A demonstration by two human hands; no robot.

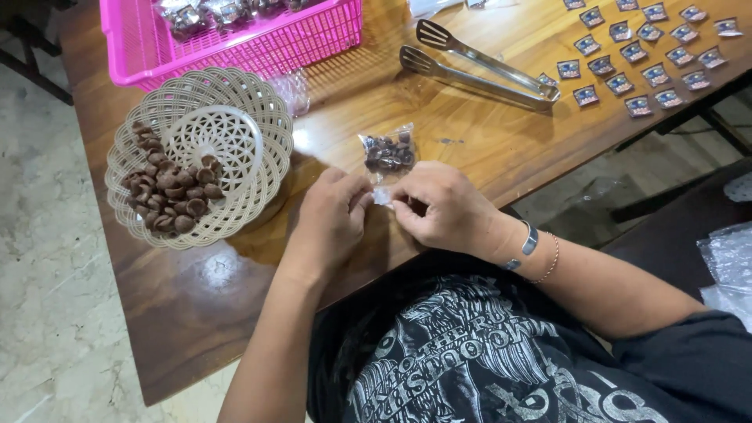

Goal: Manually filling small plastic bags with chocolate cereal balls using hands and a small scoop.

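Observation:
A small clear plastic bag (388, 153) filled with brown chocolate pieces lies on the wooden table (470, 141). My left hand (332, 219) and my right hand (440, 208) meet at its near end and pinch the bag's open edge between their fingertips. A cream woven basket (258, 117) to the left holds several loose brown chocolate pieces (168, 196).
A pink plastic crate (313, 39) with filled bags stands at the back left. Metal tongs (478, 70) lie behind the bag. Several small square labels (638, 55) are spread at the back right. Clear plastic bags (724, 266) lie at the far right.

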